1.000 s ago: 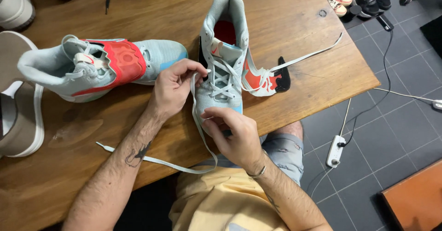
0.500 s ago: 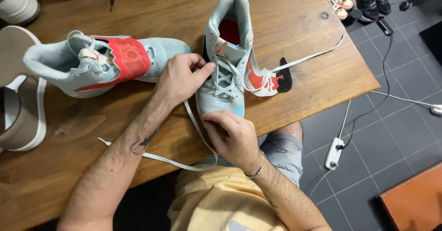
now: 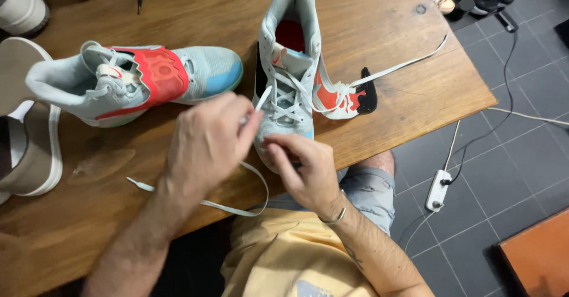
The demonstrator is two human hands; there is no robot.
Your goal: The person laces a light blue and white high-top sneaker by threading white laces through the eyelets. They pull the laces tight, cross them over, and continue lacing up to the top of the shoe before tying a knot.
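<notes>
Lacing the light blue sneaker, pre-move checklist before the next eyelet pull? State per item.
1. Left hand pinches the white lace: ok.
2. Right hand steadies the toe of the sneaker: ok.
3. Sneaker sits fully on the table: not ok, toe is at the near edge.
4. Loose lace end free of tangles: ok.
5. Other lace end clear of the red flap: cannot tell.
6. Second sneaker out of the way: ok.

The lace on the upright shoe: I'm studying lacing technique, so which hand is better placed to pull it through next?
Probably the left hand: its fingertips already pinch the lace beside the eyelets, while the right hand steadies the shoe at the toe.
</notes>
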